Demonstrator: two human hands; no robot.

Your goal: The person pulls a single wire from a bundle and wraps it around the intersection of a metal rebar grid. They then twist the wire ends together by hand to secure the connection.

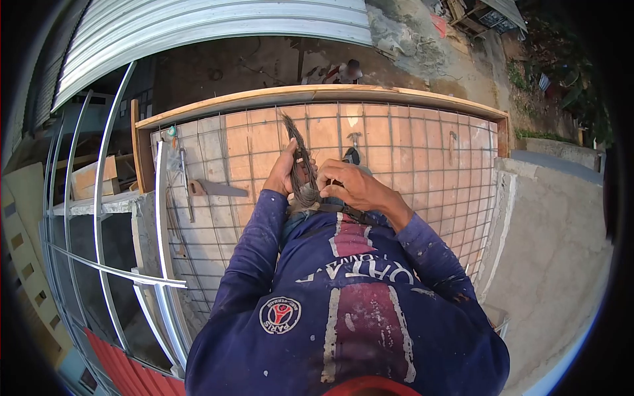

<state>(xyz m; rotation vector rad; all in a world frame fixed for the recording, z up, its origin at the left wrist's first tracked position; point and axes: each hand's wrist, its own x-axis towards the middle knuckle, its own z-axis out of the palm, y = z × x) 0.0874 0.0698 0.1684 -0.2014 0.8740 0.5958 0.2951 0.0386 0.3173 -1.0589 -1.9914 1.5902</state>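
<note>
My left hand (285, 170) is closed around a bundle of dark, thin tie wire (303, 158), held upright in front of my waist with its frayed end pointing away from me. My right hand (356, 189) has its fingers bent into a pinch against the bundle's near right side. Whatever lies between those fingertips is too small to make out. Below both hands spreads a grid of steel rebar (407, 165) over plywood panels (254, 129). A hammer (354, 138) shows just beyond my right hand.
A handsaw (221, 189) lies at the left on the grid, and a second hammer (452, 142) at the right. A wooden edge board (317, 94) borders the far side, with a drop beyond. Metal framing (102, 178) stands left; a concrete slab (548, 231) lies right. Another person (349, 71) is below.
</note>
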